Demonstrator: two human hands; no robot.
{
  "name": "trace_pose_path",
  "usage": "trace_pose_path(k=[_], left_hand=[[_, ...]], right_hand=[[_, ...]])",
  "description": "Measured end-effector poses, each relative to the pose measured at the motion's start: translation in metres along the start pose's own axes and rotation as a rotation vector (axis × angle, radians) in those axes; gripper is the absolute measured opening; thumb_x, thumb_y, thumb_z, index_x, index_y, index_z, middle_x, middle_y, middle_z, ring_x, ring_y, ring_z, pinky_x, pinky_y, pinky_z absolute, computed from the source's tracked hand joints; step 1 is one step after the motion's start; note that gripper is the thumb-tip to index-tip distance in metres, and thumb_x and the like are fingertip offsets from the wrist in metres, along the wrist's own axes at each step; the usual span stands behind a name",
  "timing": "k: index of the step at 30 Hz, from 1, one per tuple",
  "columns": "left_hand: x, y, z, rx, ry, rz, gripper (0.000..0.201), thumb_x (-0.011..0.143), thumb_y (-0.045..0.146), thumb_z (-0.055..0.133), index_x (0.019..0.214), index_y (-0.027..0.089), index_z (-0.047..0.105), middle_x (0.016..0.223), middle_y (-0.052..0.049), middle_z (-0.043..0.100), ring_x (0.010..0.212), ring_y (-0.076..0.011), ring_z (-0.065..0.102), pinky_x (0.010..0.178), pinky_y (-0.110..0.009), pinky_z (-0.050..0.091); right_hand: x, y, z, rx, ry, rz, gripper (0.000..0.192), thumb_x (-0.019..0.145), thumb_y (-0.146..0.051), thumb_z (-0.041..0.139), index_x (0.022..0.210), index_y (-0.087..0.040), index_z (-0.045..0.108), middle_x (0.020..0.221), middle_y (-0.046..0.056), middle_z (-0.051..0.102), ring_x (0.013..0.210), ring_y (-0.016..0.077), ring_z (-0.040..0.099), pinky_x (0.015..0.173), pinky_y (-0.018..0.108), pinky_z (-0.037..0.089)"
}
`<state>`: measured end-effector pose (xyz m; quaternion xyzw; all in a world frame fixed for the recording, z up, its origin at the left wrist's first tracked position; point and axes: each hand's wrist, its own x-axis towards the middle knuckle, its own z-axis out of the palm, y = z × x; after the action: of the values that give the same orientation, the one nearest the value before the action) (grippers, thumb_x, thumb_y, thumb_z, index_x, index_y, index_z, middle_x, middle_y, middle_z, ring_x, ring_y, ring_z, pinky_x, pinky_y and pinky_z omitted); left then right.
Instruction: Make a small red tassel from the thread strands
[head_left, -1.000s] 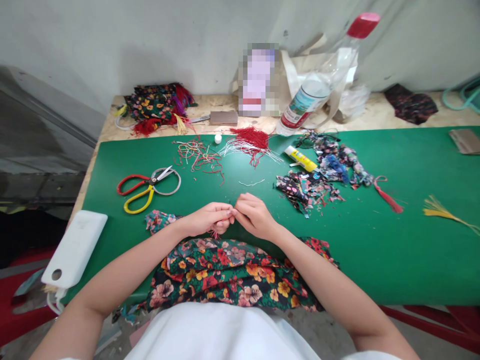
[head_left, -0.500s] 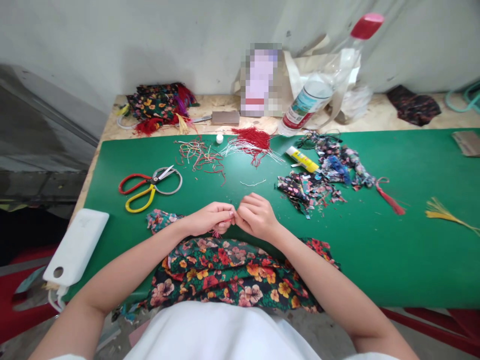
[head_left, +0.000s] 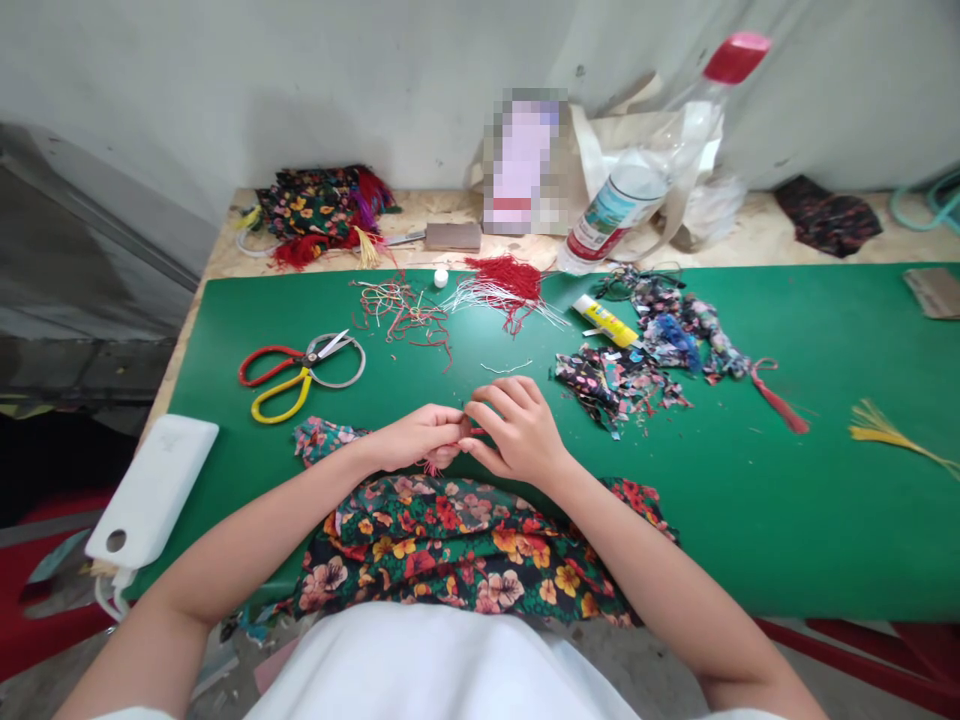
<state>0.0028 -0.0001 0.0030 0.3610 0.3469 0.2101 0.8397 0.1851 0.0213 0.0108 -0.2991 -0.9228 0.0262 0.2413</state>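
My left hand (head_left: 420, 437) is closed around a small pinkish-red tassel (head_left: 430, 467). Its fringe hangs out below my fingers, while the rest is mostly covered. Right beside it, my right hand (head_left: 517, 428) has its fingers apart and curved, with thumb and index near the left fingertips. A bit of red shows between the two hands. Floral fabric (head_left: 450, 545) with red, orange and pink flowers lies under my wrists at the table's front edge. Beyond my hands, a short white thread (head_left: 506, 367) rests on the green mat (head_left: 750, 520).
Scissors (head_left: 304, 372) with red and yellow handles lie to the left, near a white power bank (head_left: 154, 490). Red and white threads (head_left: 502, 285) are farther back. Fabric scraps (head_left: 615, 380), a yellow glue tube (head_left: 606, 320) and a plastic bottle (head_left: 615, 210) are at the right.
My right hand has opened from a closed pinch, its fingers lifting and spreading. My left hand stays closed in the same place.
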Motion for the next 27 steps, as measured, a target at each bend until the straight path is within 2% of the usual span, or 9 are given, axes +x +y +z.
trace_pose_path(k=[5, 11, 19, 27], left_hand=[[0.0, 0.002, 0.002, -0.007, 0.018, -0.007, 0.034, 0.077, 0.042, 0.062, 0.068, 0.016, 0.041, 0.045, 0.011, 0.03, 0.039, -0.0011, 0.023, 0.043, -0.019, 0.016], [0.0, 0.005, 0.004, -0.015, 0.033, -0.034, 0.036, 0.073, 0.044, 0.065, 0.068, 0.017, 0.042, 0.044, 0.012, 0.029, 0.038, -0.0013, 0.022, 0.042, -0.019, 0.014], [0.0, 0.005, 0.001, -0.01, 0.0, -0.03, 0.033, 0.076, 0.043, 0.063, 0.072, 0.015, 0.046, 0.046, 0.011, 0.03, 0.039, -0.0013, 0.023, 0.043, -0.02, 0.016], [-0.001, 0.005, -0.001, -0.044, -0.011, -0.03, 0.033, 0.078, 0.044, 0.061, 0.072, 0.014, 0.048, 0.046, 0.01, 0.03, 0.039, -0.0016, 0.023, 0.044, -0.02, 0.016]], right_hand=[[0.0, -0.005, 0.001, -0.052, -0.04, 0.006, 0.035, 0.09, -0.048, 0.045, 0.076, -0.019, 0.059, 0.081, 0.008, 0.06, 0.083, 0.021, 0.045, 0.084, 0.037, 0.035], [-0.003, -0.004, 0.008, 0.123, -0.071, 0.021, 0.034, 0.094, -0.039, 0.04, 0.07, -0.019, 0.054, 0.066, 0.003, 0.053, 0.07, 0.0168, 0.042, 0.073, 0.032, 0.034], [-0.005, -0.003, 0.013, 0.221, -0.032, 0.028, 0.036, 0.096, -0.035, 0.039, 0.066, -0.019, 0.049, 0.06, 0.001, 0.05, 0.061, 0.0141, 0.039, 0.062, 0.027, 0.031], [-0.006, -0.007, 0.015, 0.4, -0.032, 0.137, 0.033, 0.097, -0.028, 0.038, 0.066, -0.019, 0.046, 0.061, -0.001, 0.047, 0.059, 0.011, 0.043, 0.057, 0.022, 0.033]])
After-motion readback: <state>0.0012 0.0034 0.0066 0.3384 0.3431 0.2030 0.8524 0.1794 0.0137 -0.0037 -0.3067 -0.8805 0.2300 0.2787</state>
